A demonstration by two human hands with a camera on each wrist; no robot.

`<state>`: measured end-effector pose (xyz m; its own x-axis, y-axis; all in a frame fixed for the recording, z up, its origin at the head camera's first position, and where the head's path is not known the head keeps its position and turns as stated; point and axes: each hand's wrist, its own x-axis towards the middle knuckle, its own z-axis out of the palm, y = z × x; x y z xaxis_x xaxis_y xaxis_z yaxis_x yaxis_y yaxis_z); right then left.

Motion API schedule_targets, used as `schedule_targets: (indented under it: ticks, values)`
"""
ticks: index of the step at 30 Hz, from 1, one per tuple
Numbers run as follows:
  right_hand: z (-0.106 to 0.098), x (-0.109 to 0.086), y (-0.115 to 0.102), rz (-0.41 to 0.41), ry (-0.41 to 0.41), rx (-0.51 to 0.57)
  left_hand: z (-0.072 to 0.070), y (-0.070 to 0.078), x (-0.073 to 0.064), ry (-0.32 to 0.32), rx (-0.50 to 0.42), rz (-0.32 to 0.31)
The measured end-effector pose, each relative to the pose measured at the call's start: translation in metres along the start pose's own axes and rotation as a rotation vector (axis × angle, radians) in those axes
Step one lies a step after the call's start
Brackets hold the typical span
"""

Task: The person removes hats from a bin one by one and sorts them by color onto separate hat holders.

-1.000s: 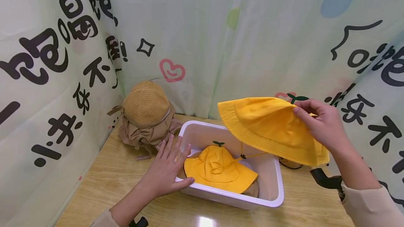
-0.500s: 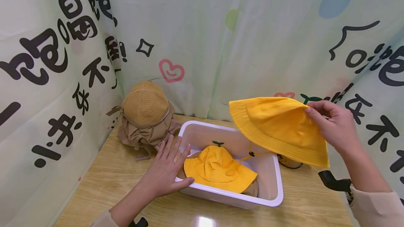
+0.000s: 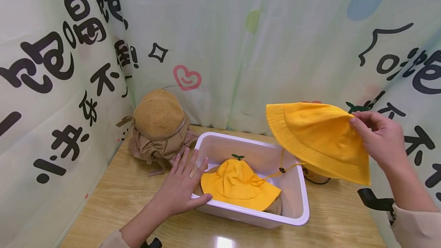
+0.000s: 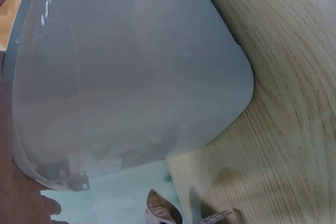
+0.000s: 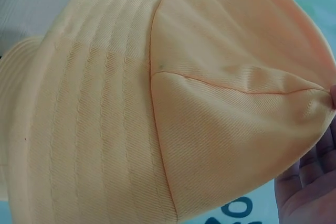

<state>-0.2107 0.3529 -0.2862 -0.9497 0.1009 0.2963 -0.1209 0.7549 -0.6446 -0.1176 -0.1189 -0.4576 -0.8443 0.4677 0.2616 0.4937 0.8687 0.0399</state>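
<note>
My right hand (image 3: 384, 137) pinches a yellow bucket hat (image 3: 317, 141) by its crown, beside a green sprout on top. The hat hangs tilted above the right end of a white plastic bin (image 3: 255, 217), its chin cord dangling into the bin. In the right wrist view the hat's stitched brim and crown (image 5: 236, 108) fill most of the picture. My left hand (image 3: 182, 186) rests with spread fingers on the bin's left rim. Inside the bin lies a second yellow bucket hat (image 3: 241, 186), also with a sprout, over something brown that is mostly hidden.
On the wooden table (image 3: 138, 202), left of the bin, a woven straw-coloured hat (image 3: 159, 114) sits on crumpled brown fabric (image 3: 155, 148). Behind the bin's right end, an object with a dark curved edge (image 3: 315, 177) is partly covered. Printed curtains (image 3: 220, 49) enclose the table.
My right hand has moved to the right, carrying the yellow hat with it, and its cord has shifted the same way. The left hand stays on the bin's rim.
</note>
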Motion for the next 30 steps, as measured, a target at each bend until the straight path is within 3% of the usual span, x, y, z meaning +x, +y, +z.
schedule_targets:
  ticks: [9, 19, 30]
  values:
    - [-0.006, 0.001, 0.016, 0.078, 0.033, -0.072, 0.000, 0.001, 0.000, -0.016, -0.005, -0.004]
    - [-0.010, 0.006, 0.034, 0.157, 0.088, -0.071, 0.000, 0.002, -0.001, -0.020, 0.006, -0.013]
    - [-0.023, 0.009, 0.048, 0.279, 0.129, -0.046, 0.000, 0.001, 0.000, 0.016, 0.007, 0.000]
